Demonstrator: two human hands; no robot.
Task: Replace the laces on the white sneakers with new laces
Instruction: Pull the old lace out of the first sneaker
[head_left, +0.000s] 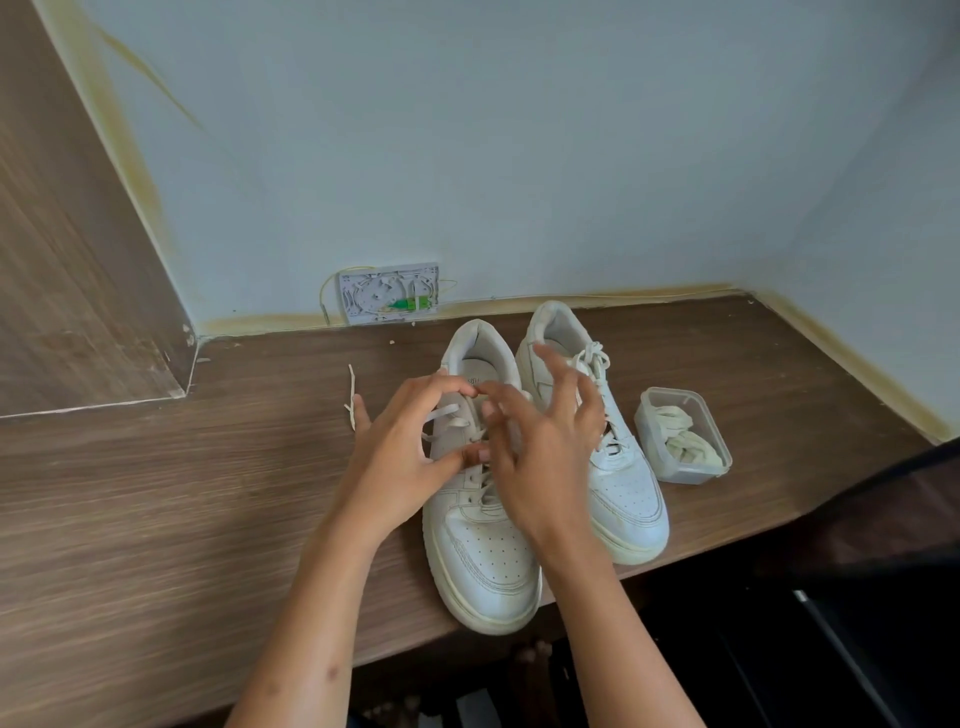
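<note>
Clear tub (655, 422) holding coiled laces (684, 439), left hand (397, 457) pinching shoe lace (442, 414), right hand (540, 441) spread

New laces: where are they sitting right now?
In the head view, the new laces lie coiled in a clear plastic container on the wooden tabletop, just right of the right-hand sneaker.

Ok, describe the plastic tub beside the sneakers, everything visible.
The tub is a small, clear, rounded-rectangular plastic container with no lid on it. It stands upright on the wooden desk, to the right of the right sneaker, close to it. Inside lie bundled off-white laces. Neither hand touches it.
</note>
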